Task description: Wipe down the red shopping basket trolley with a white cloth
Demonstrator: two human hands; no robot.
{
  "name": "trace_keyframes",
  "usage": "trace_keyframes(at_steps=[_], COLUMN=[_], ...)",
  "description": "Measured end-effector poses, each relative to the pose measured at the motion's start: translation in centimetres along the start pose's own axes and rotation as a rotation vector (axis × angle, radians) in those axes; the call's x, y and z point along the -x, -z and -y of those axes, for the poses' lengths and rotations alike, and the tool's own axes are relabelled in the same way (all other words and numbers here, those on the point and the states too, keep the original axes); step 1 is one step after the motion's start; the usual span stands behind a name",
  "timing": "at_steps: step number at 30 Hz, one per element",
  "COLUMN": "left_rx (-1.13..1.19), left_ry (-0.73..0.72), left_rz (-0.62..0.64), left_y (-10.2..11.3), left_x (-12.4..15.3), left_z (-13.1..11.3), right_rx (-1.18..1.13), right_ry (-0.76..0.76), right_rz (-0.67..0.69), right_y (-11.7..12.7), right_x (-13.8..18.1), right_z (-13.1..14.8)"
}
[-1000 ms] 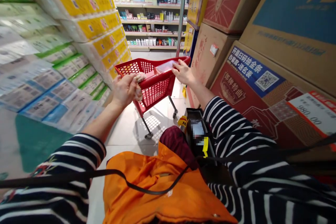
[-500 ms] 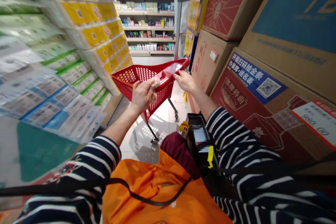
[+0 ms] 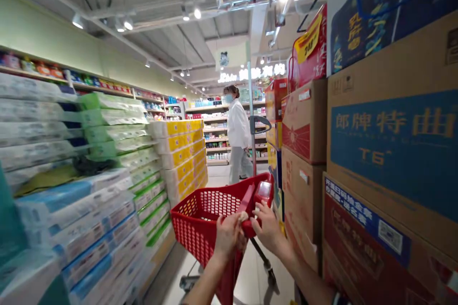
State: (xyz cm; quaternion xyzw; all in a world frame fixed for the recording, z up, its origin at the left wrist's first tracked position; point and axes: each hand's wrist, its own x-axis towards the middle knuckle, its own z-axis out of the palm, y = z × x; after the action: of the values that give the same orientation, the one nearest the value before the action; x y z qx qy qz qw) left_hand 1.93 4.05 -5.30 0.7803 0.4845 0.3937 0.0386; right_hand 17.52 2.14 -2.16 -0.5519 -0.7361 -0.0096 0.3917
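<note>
A red plastic shopping cart point(image 3: 200, 228) with a perforated basket stands in front of me in the aisle, its handle end towards my hands. My left hand point(image 3: 227, 238) is closed at the handle's left end. A small crumpled whitish wad point(image 3: 244, 217) shows at its fingertips; I cannot tell what it is. Beside it, my right hand point(image 3: 270, 231) rests against the red handle point(image 3: 264, 191), fingers apart and not wrapped round it. Part of the handle is hidden behind both hands.
Stacked tissue packs point(image 3: 157, 205) and yellow-and-white bundles point(image 3: 181, 152) line the left. Cardboard cartons point(image 3: 390, 138) are piled on the right. Ahead, a person in white point(image 3: 238, 128) stands in the aisle before shelves point(image 3: 216, 126). A grey pole point(image 3: 251, 105) rises beyond the cart.
My view has tilted up, bringing the ceiling and the person in white into sight. My right hand's grip on the handle has loosened; my left hand remains closed by the handle.
</note>
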Motion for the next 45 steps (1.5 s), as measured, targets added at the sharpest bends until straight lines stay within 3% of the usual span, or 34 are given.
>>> trace_keyframes(at_steps=[3, 7, 10, 14, 17, 21, 24, 28, 31, 35, 40, 42, 45], left_rx=[-0.032, -0.146, -0.235, -0.308, -0.382, -0.498, -0.468, -0.358, -0.35, -0.408, -0.502, -0.515, -0.515], left_ry=[-0.033, 0.132, 0.197, 0.215, 0.269, 0.358, 0.325, 0.206, 0.148, 0.207, 0.461, 0.506, 0.476], left_rz=[0.041, 0.057, 0.077, 0.141, 0.223, 0.273, 0.222, 0.137, 0.116, 0.113, 0.002, -0.022, -0.019], left_y=[-0.3, -1.3, -2.2, -2.8, -1.8, 0.9, 1.7, -0.1, -0.6, 2.7, 7.6, 7.9, 6.2], left_x=[0.7, 1.6, 2.0, 2.7, 4.1, 6.2, 6.9, 6.7, 7.4, 9.8, 12.8, 13.3, 12.8], left_z=[0.3, 2.4, 3.5, 4.2, 6.0, 8.2, 7.3, 5.5, 6.6, 11.3, 17.0, 17.5, 15.9], right_rx=[0.007, 0.165, 0.227, 0.19, 0.198, 0.219, 0.25, 0.314, 0.338, 0.339, 0.337, 0.343, 0.336], right_ry=[-0.015, -0.153, -0.101, 0.019, 0.083, 0.123, 0.119, 0.169, 0.211, 0.247, 0.259, 0.232, 0.23], right_rz=[0.067, 0.083, 0.039, 0.114, 0.113, 0.156, 0.238, 0.251, 0.236, 0.22, 0.213, 0.2, 0.216], right_y=[1.7, 2.9, 1.9, -0.7, -1.5, -0.9, -0.5, -1.3, -2.4, -3.3, -3.5, -3.9, -5.2], right_x=[0.0, -0.5, -0.1, 1.4, 2.1, 2.0, 1.8, 2.3, 3.2, 4.1, 4.1, 4.2, 4.7], right_z=[-1.8, -1.9, -0.1, 0.7, -0.9, -2.8, -2.7, -1.9, -1.1, -0.3, -0.1, 0.3, 1.8])
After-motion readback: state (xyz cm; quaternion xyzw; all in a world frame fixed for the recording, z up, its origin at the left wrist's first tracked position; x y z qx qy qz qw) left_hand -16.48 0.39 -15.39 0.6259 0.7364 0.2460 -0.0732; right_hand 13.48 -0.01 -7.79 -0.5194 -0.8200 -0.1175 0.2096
